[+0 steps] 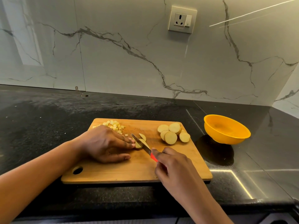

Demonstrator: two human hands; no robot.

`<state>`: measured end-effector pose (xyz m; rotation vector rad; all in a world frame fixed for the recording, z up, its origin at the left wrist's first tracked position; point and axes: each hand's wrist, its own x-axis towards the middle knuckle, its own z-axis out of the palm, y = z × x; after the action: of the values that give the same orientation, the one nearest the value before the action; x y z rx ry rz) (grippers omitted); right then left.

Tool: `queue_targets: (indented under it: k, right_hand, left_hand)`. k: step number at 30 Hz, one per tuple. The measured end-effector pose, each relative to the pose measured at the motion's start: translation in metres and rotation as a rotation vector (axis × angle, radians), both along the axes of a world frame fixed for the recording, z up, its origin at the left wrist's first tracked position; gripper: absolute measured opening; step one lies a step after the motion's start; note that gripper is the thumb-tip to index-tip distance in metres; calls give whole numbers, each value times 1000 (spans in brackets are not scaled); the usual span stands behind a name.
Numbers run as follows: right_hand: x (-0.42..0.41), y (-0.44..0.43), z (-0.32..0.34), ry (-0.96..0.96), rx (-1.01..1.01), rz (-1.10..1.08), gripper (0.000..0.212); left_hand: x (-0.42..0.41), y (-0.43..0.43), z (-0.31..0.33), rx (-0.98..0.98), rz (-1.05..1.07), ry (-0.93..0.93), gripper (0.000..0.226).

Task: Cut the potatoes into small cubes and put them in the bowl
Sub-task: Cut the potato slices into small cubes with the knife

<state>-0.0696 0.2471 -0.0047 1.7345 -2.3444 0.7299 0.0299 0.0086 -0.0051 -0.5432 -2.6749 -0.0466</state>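
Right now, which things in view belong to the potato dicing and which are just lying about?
In the job: left hand, right hand, knife, slice being cut, round slices, cubes, cutting board, yellow bowl.

Not in the job: wall socket, black countertop.

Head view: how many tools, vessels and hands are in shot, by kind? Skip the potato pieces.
Cutting board: 1
Knife: 1
Bowl: 1
Hands: 2, left hand and right hand
Total: 5
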Motion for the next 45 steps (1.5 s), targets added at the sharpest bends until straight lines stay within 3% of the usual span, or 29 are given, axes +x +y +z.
queue_targets:
  k: [9,18,26,32,45]
  right_hand:
    - [4,-21,5,111,127,16,52]
    - [8,30,4,33,85,-5,50]
    - [3,29,4,-18,13,-47,45]
    - [6,17,0,-46,-60,-30,47]
    - [7,-7,-2,58,0,13,47]
  left_hand:
    - [-2,2,0,8,-13,5,39]
    - [1,1,-1,7,5,16,35]
    - [5,-3,3,25,-5,87,31]
    - [5,-3,2,-66,10,67,32]
    - [2,1,3,-165,-5,52,32]
